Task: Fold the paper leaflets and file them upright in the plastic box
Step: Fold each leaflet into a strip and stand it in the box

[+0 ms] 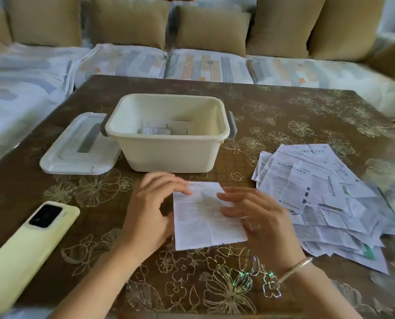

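Fingers of both hands lie on one leaflet (pixel 205 224).
Left hand (pixel 150 208) touches its upper left corner with curved fingers, whether the thumb pinches I cannot tell; right hand (pixel 258 217) presses flat on its right side, probably steadying for a fold; plastic box (pixel 168 155) stands just behind.

Ahead of both hands the plastic box (pixel 168 155) stands close: its near wall blocks a level reach, entry is over the open rim only, and a few folded leaflets (pixel 156 131) take up part of its floor. Left of the left hand (pixel 150 210) runs a strip of bare table (pixel 104 222), bounded by the phone (pixel 28 247) lying diagonal toward the near edge and, further ahead, the lid (pixel 77 148) flat just beside the box. Right of the right hand (pixel 258 217) the loose leaflet pile (pixel 318 199) starts near the wrist; bare table remains ahead of it.
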`<action>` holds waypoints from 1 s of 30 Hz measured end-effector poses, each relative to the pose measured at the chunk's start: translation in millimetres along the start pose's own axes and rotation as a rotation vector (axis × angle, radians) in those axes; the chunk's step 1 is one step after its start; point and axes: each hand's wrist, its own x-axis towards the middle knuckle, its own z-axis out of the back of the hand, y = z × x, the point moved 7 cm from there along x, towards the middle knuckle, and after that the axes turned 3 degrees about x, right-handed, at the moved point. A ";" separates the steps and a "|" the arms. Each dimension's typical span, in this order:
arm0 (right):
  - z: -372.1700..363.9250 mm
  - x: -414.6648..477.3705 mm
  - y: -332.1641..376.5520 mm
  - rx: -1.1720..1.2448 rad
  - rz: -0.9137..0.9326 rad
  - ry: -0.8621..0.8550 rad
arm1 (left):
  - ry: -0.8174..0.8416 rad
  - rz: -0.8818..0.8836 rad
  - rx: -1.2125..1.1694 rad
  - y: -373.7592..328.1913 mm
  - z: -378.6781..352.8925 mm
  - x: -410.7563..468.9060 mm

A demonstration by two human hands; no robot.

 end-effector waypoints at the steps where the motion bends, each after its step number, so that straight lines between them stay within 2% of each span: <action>1: -8.4 -4.3 -0.8 -0.058 -0.004 0.038 | 0.034 0.000 0.026 2.0 -3.0 -8.7; 6: -39.3 -33.3 -16.9 -0.064 -0.092 0.196 | 0.194 -0.022 0.009 7.6 -18.2 -47.1; 8: -42.3 -40.3 -20.4 -0.042 -0.149 0.221 | 0.205 -0.016 -0.009 11.9 -20.1 -55.0; 12: -35.0 -39.4 -15.5 0.035 -0.282 0.179 | 0.106 0.026 -0.021 10.6 -12.2 -56.3; 18: -37.9 -39.4 -18.1 0.019 -0.453 0.038 | 0.049 0.169 0.076 19.5 -15.9 -63.9; 21: -45.2 -37.7 -17.5 -0.047 -0.455 0.041 | 0.048 0.177 0.156 17.3 -16.6 -60.6; 26: -49.7 -37.2 -18.9 -0.157 -0.436 0.075 | 0.021 0.202 0.148 14.4 -16.4 -61.7; 30: -51.4 -39.0 -21.0 -0.149 -0.446 0.079 | 0.001 0.256 0.171 18.7 -16.0 -63.7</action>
